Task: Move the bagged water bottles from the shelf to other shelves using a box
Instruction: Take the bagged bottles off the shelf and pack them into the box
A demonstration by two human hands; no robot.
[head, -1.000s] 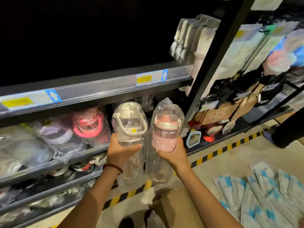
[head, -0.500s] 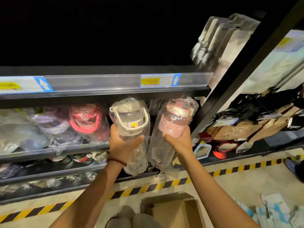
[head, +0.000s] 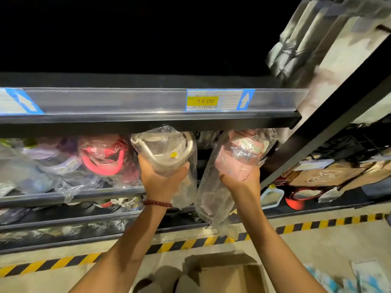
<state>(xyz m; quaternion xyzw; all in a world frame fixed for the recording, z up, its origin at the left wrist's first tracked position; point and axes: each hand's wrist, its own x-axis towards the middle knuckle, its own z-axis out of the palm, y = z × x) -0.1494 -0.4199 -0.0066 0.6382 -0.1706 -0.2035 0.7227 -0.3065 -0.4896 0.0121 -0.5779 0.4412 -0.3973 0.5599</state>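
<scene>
My left hand (head: 161, 180) grips a bagged clear bottle with a white handle (head: 167, 149). My right hand (head: 241, 179) grips a bagged pink bottle (head: 239, 154). Both bottles are raised just under the front lip of the upper shelf (head: 131, 102), their tops touching or close to its underside. Loose plastic bag tails hang below both hands. A cardboard box (head: 228, 273) sits open on the floor below my arms. More bagged bottles, one with a red handle (head: 103, 155), lie on the middle shelf to the left.
The upper shelf carries a yellow price label (head: 202, 101) and looks dark above. A black rack upright (head: 325, 125) slants at the right, with cardboard packs (head: 317, 176) and hanging packets (head: 313, 39) beyond. Yellow-black tape (head: 317, 226) marks the floor. Packets (head: 368, 278) lie at lower right.
Both hands have lifted their bottles higher, from in front of the middle shelf up to the underside of the upper shelf. The view has tilted upward.
</scene>
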